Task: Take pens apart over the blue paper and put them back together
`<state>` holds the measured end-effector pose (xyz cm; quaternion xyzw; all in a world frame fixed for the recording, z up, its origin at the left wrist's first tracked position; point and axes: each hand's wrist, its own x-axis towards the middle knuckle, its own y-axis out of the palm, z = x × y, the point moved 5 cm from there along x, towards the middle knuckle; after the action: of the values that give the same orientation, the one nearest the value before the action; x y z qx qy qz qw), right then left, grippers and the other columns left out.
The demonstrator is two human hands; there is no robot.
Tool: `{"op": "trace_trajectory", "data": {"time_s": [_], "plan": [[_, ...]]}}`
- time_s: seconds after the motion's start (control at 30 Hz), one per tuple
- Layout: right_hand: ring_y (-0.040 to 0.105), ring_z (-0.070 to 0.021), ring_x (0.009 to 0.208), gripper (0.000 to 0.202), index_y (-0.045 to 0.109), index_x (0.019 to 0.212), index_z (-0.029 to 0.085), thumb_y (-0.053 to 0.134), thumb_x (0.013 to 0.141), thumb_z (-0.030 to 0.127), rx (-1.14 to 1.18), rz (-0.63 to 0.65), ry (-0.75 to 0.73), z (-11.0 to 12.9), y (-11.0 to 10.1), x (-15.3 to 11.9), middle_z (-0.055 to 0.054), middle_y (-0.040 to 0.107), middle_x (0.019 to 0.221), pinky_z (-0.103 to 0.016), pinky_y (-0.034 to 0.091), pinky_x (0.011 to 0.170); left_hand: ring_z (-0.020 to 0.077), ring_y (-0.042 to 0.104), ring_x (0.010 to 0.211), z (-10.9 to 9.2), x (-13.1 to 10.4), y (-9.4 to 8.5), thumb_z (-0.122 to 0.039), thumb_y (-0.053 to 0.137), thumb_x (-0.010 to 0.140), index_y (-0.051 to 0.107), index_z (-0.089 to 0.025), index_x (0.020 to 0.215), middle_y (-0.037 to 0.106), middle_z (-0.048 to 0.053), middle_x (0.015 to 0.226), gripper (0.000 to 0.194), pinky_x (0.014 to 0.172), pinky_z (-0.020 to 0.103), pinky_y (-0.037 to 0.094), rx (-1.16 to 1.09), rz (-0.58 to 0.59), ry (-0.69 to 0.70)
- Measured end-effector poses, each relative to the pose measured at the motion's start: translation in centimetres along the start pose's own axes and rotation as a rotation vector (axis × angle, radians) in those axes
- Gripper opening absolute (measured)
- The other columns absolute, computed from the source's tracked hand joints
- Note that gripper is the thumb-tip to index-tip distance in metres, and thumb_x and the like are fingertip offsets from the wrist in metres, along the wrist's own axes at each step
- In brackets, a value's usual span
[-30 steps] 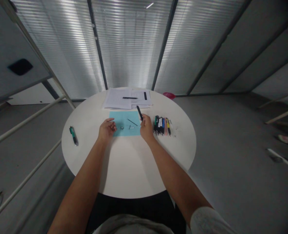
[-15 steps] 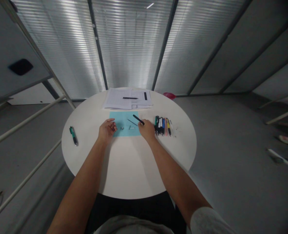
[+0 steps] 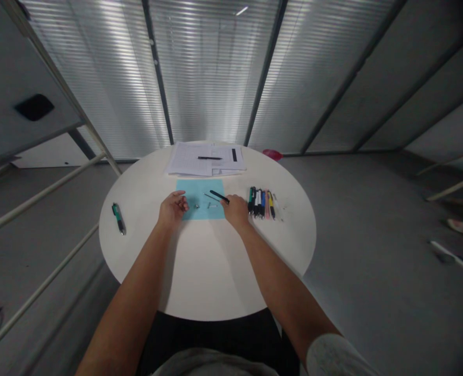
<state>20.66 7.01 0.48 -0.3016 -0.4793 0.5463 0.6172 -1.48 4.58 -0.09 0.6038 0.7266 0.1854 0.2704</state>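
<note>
A black pen barrel (image 3: pixel 219 196) is pinched in my right hand (image 3: pixel 236 210), pointing up and left over the right part of a light-blue sheet (image 3: pixel 190 186). Just below and left of the barrel, a thin pen refill (image 3: pixel 209 195) lies slantwise, partly hidden by it. Small pieces rest on the sheet too: a metallic tip-like part (image 3: pixel 197 206) and a tiny light-coloured part (image 3: pixel 212 206), perhaps a spring. My left hand (image 3: pixel 172 209) rests at the sheet's left edge, its index finger extended and the others loosely curled, with no object visible in it.
Several pens (image 3: pixel 261 203) lie in a row right of the sheet. One green-and-black pen (image 3: pixel 118 219) lies at the far left of the round white table (image 3: pixel 208 271). Papers (image 3: pixel 188 159) with a black pen (image 3: pixel 210 157) on top are at the back.
The black pen barrel in my right hand has tipped lower and to the left, closer to the refill. My left hand stays in about the same place.
</note>
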Motion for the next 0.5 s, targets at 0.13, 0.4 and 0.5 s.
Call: {"op": "trace_trajectory", "data": {"time_s": [0.13,0.4,0.5], "plan": [[0.059,-0.0231,0.087,0.025,0.067,0.094,0.018,0.052,0.092,0.037,0.079,-0.076,-0.031,0.2,-0.1,0.1,-0.011,0.066,0.093,-0.033,0.040,0.078,0.0088,0.048,0.050,0.2,0.3,-0.1,-0.018,0.065,0.061,0.063,-0.016,0.086,0.055,-0.001,0.064,0.026,0.050,0.023,0.040,0.069,0.006,0.026],[0.055,-0.0194,0.085,0.025,0.066,0.092,0.019,0.051,0.093,0.039,0.317,-0.100,-0.209,2.3,-0.1,-0.3,-0.006,0.063,0.087,-0.030,0.040,0.079,0.0097,0.047,0.049,0.7,-0.2,1.2,-0.024,0.078,0.064,0.072,-0.013,0.093,0.061,0.005,0.065,0.031,0.047,0.025,0.035,0.370,0.111,0.166],[0.054,-0.0187,0.086,0.024,0.066,0.091,0.020,0.052,0.093,0.038,0.358,-0.066,-0.259,3.0,0.0,-0.6,-0.005,0.062,0.086,-0.029,0.040,0.079,0.0088,0.045,0.048,0.6,-0.3,1.5,-0.028,0.078,0.066,0.073,-0.013,0.081,0.065,0.007,0.071,0.021,0.046,0.025,0.033,0.467,0.149,0.210]]}}
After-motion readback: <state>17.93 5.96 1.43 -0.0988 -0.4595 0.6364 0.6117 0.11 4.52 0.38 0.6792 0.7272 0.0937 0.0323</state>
